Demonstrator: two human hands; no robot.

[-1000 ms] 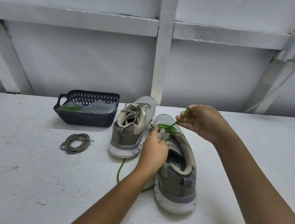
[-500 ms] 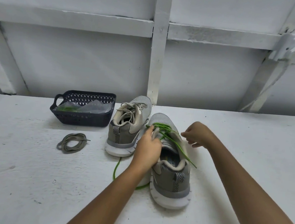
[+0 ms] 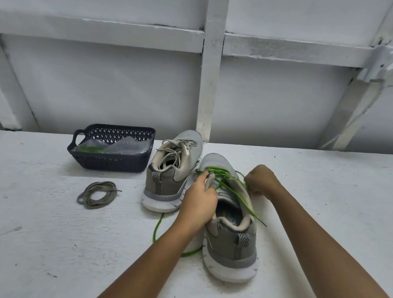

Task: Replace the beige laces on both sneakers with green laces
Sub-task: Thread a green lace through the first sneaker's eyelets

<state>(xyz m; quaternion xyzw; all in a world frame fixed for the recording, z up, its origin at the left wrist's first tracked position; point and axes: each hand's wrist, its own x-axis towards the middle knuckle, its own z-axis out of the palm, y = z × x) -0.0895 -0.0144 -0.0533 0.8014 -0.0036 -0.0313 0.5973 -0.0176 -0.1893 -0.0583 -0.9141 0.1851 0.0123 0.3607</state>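
Green lace [image 3: 231,189], partly threaded on the nearer sneaker [image 3: 230,248] and lying between the curled left fingers [image 3: 202,177] gripping the tongue [image 3: 210,181] and the curled right fingers [image 3: 251,181] pinching one strand, should be drawn snug and untwisted before the next crossing is made.

Directly before you, a grey sneaker [image 3: 229,240] stands toe-away, part-threaded with a green lace [image 3: 219,173] trailing onto the tabletop [image 3: 33,240]. At its 11 o'clock, the twin sneaker [image 3: 170,177] wears beige laces [image 3: 174,149]; a loose beige lace [image 3: 98,194] lies coiled at 9 o'clock.
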